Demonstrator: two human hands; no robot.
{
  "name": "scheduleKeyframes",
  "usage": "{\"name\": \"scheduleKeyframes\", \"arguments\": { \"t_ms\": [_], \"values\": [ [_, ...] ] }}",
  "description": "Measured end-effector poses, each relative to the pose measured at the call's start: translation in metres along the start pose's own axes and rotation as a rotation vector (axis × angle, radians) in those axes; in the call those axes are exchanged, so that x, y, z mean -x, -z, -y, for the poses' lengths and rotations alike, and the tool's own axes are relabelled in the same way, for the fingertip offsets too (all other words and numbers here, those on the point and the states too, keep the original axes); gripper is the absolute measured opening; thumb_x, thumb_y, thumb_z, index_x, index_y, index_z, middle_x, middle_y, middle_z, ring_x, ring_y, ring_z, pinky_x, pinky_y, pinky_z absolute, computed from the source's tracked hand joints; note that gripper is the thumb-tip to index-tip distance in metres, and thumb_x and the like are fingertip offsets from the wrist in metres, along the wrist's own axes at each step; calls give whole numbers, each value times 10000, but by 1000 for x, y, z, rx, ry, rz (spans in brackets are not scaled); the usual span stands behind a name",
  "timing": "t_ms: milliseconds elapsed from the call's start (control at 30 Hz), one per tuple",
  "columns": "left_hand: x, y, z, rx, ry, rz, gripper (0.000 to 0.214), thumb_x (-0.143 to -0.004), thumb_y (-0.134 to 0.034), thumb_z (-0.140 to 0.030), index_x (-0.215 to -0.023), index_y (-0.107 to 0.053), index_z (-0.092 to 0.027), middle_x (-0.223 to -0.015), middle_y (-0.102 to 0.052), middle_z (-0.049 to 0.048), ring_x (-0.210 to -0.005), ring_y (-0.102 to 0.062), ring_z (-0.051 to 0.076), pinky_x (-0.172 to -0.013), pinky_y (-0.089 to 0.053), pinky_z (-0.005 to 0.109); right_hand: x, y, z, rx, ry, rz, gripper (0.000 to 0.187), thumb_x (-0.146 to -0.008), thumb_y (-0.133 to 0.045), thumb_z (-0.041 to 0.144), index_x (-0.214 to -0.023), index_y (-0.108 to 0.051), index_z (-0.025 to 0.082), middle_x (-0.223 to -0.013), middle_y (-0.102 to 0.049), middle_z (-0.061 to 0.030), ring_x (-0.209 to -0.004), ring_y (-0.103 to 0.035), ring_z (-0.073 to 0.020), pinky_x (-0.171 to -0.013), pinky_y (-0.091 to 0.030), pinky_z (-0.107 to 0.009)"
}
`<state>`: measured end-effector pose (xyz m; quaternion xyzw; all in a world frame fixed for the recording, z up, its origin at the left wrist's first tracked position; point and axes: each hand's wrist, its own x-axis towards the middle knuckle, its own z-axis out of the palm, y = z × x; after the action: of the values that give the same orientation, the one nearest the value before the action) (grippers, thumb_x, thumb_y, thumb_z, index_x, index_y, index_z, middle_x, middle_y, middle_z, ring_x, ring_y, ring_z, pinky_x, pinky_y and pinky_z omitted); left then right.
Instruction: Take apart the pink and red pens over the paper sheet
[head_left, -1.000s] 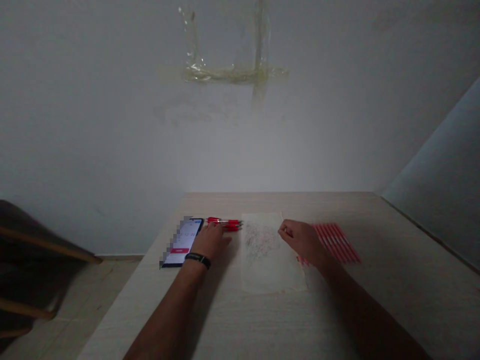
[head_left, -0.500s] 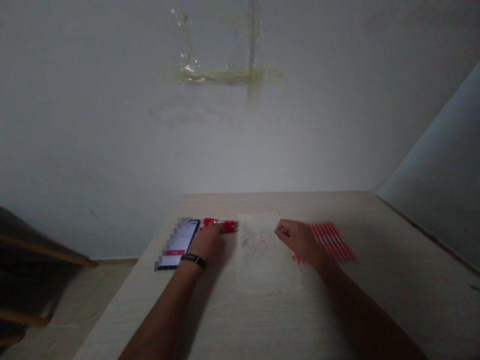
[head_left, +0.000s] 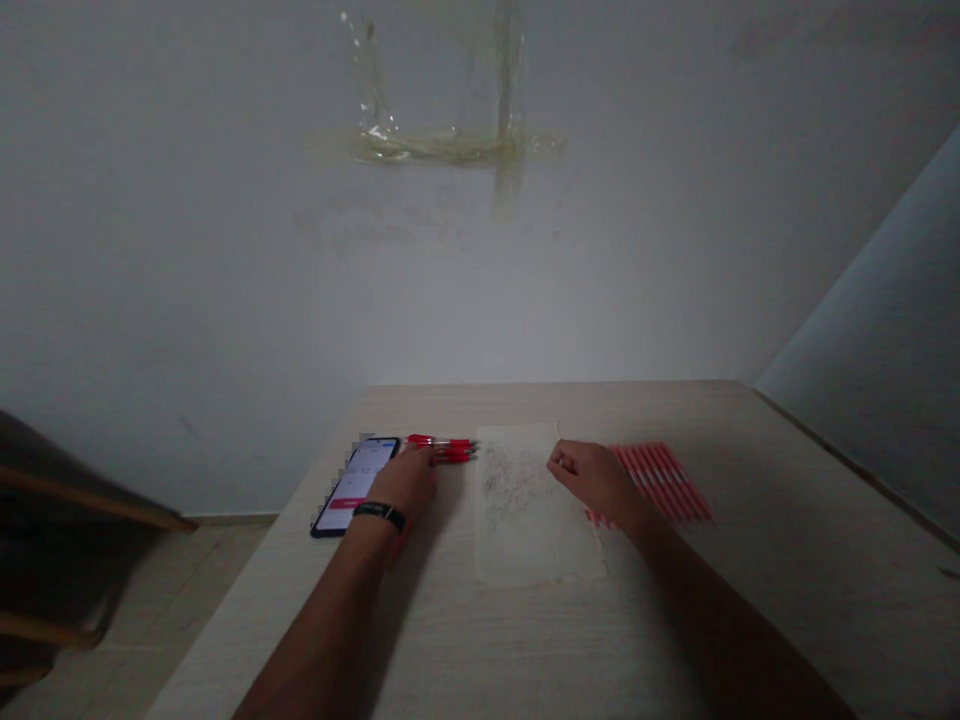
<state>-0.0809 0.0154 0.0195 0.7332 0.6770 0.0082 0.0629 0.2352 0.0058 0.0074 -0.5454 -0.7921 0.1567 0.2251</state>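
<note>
Nothing legible here. The dark-framed smartphone with the lit screen (head_left: 354,485) shows pale lines and a red bar low down, but every character is too small and blurred to make out. The pale sheet of paper (head_left: 529,535) carries only grey and red scribble, no letters. The red plastic pens (head_left: 450,449) show no readable print.

Drawing the left hand (head_left: 405,482) back a little from the red pens (head_left: 450,448) toward the phone (head_left: 351,487), curling the fingers (head_left: 426,468) in and uncovering more of the pens' length on the table (head_left: 525,640).
</note>
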Motion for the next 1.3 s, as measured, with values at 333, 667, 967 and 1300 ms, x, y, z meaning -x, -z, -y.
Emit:
{"name": "scheduleKeyframes", "arguments": {
  "t_ms": [333, 667, 967, 1300],
  "values": [
    [2, 0, -4, -31, 24, 14, 214, -861, -521, -213, -949, -707, -152, -1064, -725, 161, -935, -701, 271, -782, -528, 338, 3, 4, 7, -23, -36, 31, 176, -943, -521, 293, -869, -663, 220, -658, -669, 15, -495, -577, -106, -504, -359, -199],
    [6, 8, -20, 191, -53, -2, 148, -816, -574, -212, -896, -695, -183, -903, -743, 87, -835, -686, 223, -702, -470, 293, 1, 1, 3, -53, -14, 10, 172, -932, -536, 280, -855, -672, 209, -664, -665, 8, -514, -577, -110, -524, -365, -208],
    [0, 11, -28, 1090, -233, -70, 241, -846, -546, -289, -1024, -647, -161, -685, -606, -18, -596, -548, 129, -569, -431, 242, 0, -2, 6, -160, 38, 1, 223, -954, -540, 337, -830, -665, 200, -643, -636, 7, -571, -580, -131, -554, -373, -221],
    [5, 10, -41, 1450, -212, -88, 206, -796, -672, -287, -799, -496, -180, -753, -647, 5, -731, -658, 159, -720, -516, 298, -4, -16, 3, -381, 139, 49, 282, -964, -529, 369, -852, -696, 172, -716, -610, -3, -660, -529, -134, -589, -354, -235]
  ]
}}
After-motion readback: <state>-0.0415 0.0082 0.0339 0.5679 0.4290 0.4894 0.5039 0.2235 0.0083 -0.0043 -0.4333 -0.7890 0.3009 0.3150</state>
